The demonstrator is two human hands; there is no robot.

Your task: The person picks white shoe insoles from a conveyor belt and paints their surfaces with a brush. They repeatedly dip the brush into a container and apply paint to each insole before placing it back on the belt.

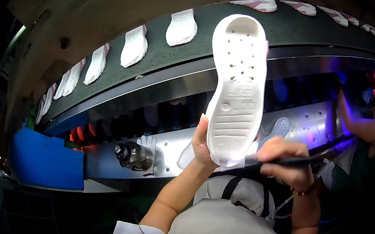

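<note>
So, progress as far as I can judge: one white sole (239,91) is mid-work, and I can't spot anything on it that proves it's finished. It's held up in front of the person, over the edge of the bench (99,154). The left hand (203,141) is closed round its lower end, thumb along the left edge. The right hand (287,163) is pinched round a thin dark stick (307,161). That hand's blurry, and I can't tell if the stick's far end actually touches the sole or is just beside it.

What's left? Hard to say. There's a row of white-and-pink soles (182,27) on the belt (156,50), plus a loose sole (281,127) on the bench, but nothing shows which are done and which are waiting.

Materials: the held sole looks like moulded foam, matte and kinda chunky, rounded at both ends with a narrower waist. Small holes dot the upper half, there's a scooped hollow at the very top, and curved grooves run across the lower half. A bit of pink peeks out on the right edge. The belt is dull green and scuffed, while the bench is shiny bare metal with little studs or holes. A see-through bottle (141,159) with a dark top sits there, right next to a limp whitish glove (147,142).
</note>
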